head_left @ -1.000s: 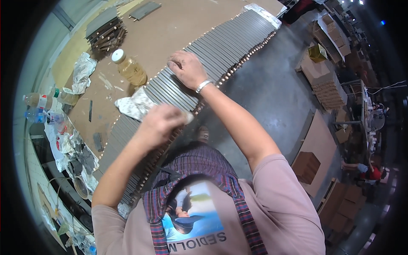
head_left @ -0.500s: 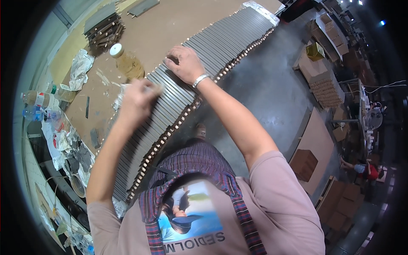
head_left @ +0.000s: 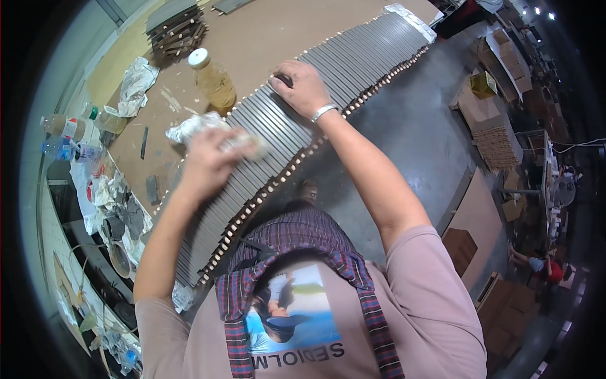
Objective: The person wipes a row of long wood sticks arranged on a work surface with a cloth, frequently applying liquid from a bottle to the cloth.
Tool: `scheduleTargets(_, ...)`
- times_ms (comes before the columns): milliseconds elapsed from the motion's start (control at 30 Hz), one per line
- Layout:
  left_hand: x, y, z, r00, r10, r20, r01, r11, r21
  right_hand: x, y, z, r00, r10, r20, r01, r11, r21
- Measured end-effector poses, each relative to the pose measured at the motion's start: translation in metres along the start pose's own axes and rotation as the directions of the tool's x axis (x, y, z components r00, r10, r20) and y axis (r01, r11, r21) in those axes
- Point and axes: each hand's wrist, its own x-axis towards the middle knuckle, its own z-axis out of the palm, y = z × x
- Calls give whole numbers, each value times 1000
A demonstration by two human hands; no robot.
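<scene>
The left hand (head_left: 205, 161) is closed around a pale wad of cloth (head_left: 243, 142), pressing it onto the row of grey slats (head_left: 353, 60) lying across the counter (head_left: 265, 31). The right hand (head_left: 302, 85) rests flat on the slats, fingers spread, near a capped bottle of yellow liquid (head_left: 213, 81).

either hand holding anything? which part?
Left hand clutches a pale crumpled wad, likely a cloth, bunched in the fist and blurred. Right hand lies flat on the row of grey slats, holding nothing that can be seen.
</scene>
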Motion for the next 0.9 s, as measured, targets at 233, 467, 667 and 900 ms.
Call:
scheduleTargets(233, -3, 32, -18, 998, 61, -1, -61, 996, -64, -2, 4, -3, 999, 28, 42, -27, 999, -34)
scheduleTargets(467, 2, -20, -25, 948, -108, -300, 160, 975, 156, 4, 8, 0, 1000, 5, 19, -5, 999, -41)
scheduleTargets(667, -16, -25, -14, 971, -102, -215, 129, 985, 114, 3, -3, 0, 998, 17, 53, -16, 1000, -18)
scheduleTargets(900, -47, 19, -24, 997, 67, -33, -68, 997, -36, 1, 6, -2, 1000, -1, 22, 3, 998, -64)
